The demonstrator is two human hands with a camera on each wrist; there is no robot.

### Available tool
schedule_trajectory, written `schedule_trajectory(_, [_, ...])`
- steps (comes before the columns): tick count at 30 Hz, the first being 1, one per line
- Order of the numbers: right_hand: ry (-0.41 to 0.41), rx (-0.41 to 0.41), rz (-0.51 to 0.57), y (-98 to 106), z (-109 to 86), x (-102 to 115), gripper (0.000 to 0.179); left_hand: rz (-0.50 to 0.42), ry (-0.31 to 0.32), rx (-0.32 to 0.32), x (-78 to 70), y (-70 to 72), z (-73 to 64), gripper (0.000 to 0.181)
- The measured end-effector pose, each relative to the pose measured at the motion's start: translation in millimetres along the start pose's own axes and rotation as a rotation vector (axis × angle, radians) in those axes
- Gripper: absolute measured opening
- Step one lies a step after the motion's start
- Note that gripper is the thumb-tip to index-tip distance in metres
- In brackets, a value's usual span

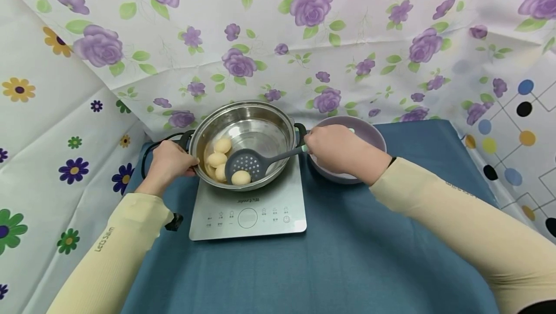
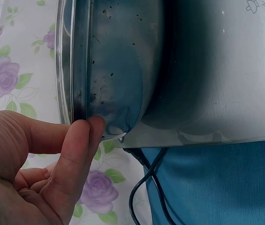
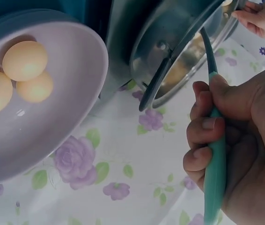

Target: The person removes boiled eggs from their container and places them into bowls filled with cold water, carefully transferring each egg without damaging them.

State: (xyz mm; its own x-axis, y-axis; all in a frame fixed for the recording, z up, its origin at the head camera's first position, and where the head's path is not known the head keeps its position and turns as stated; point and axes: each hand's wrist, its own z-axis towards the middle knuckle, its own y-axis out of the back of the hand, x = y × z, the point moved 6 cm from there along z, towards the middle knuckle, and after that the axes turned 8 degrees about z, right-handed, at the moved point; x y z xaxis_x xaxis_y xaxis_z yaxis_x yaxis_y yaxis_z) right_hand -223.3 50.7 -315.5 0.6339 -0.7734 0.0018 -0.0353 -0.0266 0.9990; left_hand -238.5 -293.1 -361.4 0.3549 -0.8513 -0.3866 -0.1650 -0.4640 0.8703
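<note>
A steel pot point(image 1: 278, 128) holds several pale eggs point(image 1: 217, 160) at its left side. My left hand point(image 1: 171, 162) pinches the pot's rim between thumb and fingers, near the left handle. In my right hand point(image 1: 332, 147) is the grip of a skimmer, whose green handle point(image 3: 215, 173) shows in the right wrist view. The skimmer's grey perforated head point(image 1: 247, 162) is tilted inside the pot beside the eggs. One egg point(image 1: 241, 177) overlaps its lower edge; whether it rests on the head I cannot tell.
The pot stands on a white induction cooker point(image 1: 247, 229). Right of it is a purple bowl point(image 1: 378, 135), with three eggs point(image 3: 25, 61) visible in the right wrist view. A black cord point(image 2: 153, 176) runs at the left. A floral sheet point(image 1: 278, 63) hangs behind the blue-covered table point(image 1: 330, 261).
</note>
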Motion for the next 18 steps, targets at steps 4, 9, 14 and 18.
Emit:
schedule_trajectory(4, [-0.056, 0.088, 0.059, -0.5, 0.7, -5.8, 0.012, -0.003, 0.01, -0.001, 0.3, 0.1, -0.3, 0.022])
schedule_trajectory(9, [-0.089, 0.145, 0.152, -3.6, 1.0, -12.9, 0.011, -0.003, 0.01, 0.0, 0.4, -0.3, -1.0, 0.022])
schedule_trajectory(14, [-0.09, 0.144, 0.211, -3.9, 0.0, -20.2, 0.008, 0.0, 0.008, 0.002, 0.0, -0.2, -1.3, 0.022])
schedule_trajectory(18, [-0.093, 0.136, 0.214, 0.3, -1.3, -25.0, 0.018, -0.002, 0.012, 0.0, -0.6, 0.0, -1.5, 0.022])
